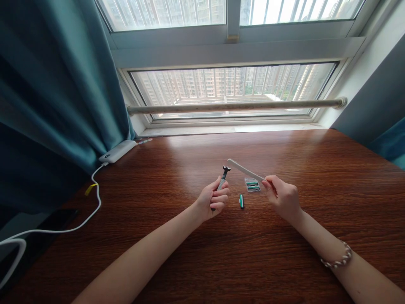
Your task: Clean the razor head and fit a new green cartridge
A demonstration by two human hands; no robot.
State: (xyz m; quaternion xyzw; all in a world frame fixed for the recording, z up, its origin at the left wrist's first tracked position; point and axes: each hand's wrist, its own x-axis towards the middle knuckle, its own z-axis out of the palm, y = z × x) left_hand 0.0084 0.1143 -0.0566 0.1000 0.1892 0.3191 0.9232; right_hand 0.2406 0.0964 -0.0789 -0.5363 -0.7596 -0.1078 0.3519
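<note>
My left hand (212,198) is closed round the grey grip of a razor handle (222,180), whose dark head points up and away from me. Between thumb and fingers, my right hand (282,196) pinches one end of a flat, pale stick that looks like a nail file (245,169). Its far tip hovers close to the razor's head, seemingly just apart from it. On the table below, between both hands, lies a loose razor cartridge (241,202) with a green strip. A clear plastic case (252,185) with more green-striped cartridges sits behind it, near my right fingers.
The brown wooden table (177,261) runs up to a window with a horizontal rail (234,107). At the back left, a white power strip or adapter (118,152) trails a white cable (100,198) under a blue curtain (72,76).
</note>
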